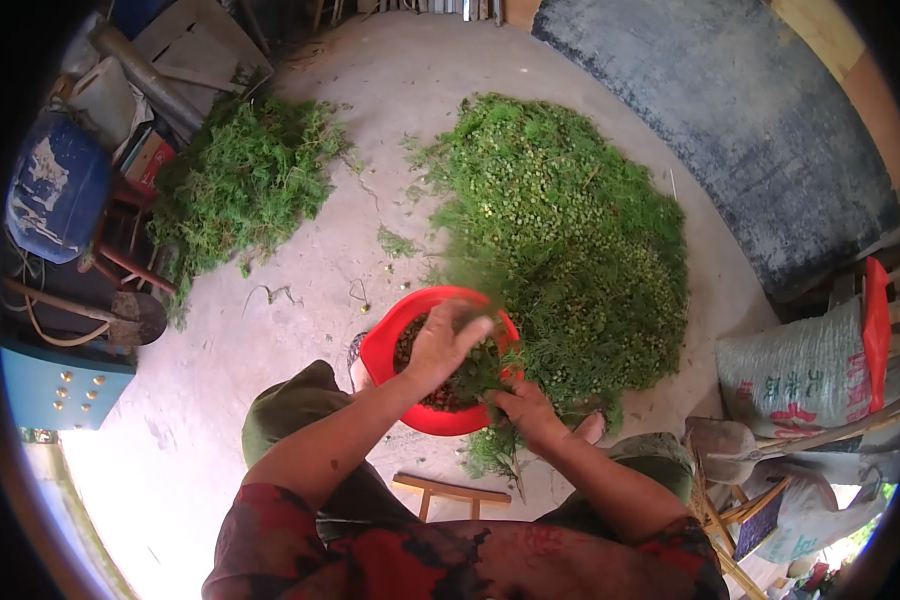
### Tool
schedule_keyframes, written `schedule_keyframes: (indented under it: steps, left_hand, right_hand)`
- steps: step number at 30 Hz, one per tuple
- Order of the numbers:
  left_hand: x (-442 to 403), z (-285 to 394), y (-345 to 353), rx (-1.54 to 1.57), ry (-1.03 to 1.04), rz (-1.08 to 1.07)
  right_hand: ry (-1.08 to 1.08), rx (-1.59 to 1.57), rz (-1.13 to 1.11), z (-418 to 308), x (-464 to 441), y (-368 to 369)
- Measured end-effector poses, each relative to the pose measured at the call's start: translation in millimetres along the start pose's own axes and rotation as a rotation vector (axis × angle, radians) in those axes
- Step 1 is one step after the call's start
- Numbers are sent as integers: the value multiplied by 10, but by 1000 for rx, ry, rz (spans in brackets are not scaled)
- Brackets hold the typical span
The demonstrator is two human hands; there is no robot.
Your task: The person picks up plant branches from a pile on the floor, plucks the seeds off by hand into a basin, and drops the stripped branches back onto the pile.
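Note:
A red plastic basin (378,352) stands on the floor between my knees, with small brownish round pieces (440,398) inside. Above it, my left hand (442,345) has its thumb apart from its fingers, whose tips are blurred; I see nothing held there. My right hand (532,410) is closed on a green leafy sprig (488,372) at the basin's right edge. Part of the sprig hangs over the basin, and more greenery shows below that hand. Just beyond the basin lies a large heap of green branches (570,220) dotted with small pale-green round cones or fruits.
A smaller heap of green branches (255,165) lies to the left. Beside it are a blue container (58,188) and a shovel (135,318). On the right are a dark board (710,130), a filled woven sack (790,365) and another shovel (725,450). A wooden stool (450,490) is below me.

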State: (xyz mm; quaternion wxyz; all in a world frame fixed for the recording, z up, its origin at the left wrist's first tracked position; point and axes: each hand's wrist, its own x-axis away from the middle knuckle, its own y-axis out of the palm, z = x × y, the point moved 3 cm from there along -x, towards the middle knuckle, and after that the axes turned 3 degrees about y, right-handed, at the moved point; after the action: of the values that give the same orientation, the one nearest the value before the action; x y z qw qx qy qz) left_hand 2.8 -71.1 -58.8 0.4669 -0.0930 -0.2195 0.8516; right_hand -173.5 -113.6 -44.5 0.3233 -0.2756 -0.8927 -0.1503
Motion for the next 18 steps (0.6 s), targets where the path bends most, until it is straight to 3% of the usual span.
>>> schedule_keyframes:
  steps: [1,3,8,14,18]
  left_hand:
    - [59,225,-5,-51,79,-31]
    - [111,357,26,-178,40,-88]
    - [52,181,89,-266,-2,-111]
    - [-75,63,76,-69,-144,-61]
    - [-136,-297,174,265,-261,-51]
  right_hand:
    - [-2,38,-9,-11,9,30]
    - [-1,116,-28,-21,26,95]
    - [-242,422,-4,-40,72,206]
    - [-308,427,11,-55,72,172]
    - [-348,448,24,31,23,138]
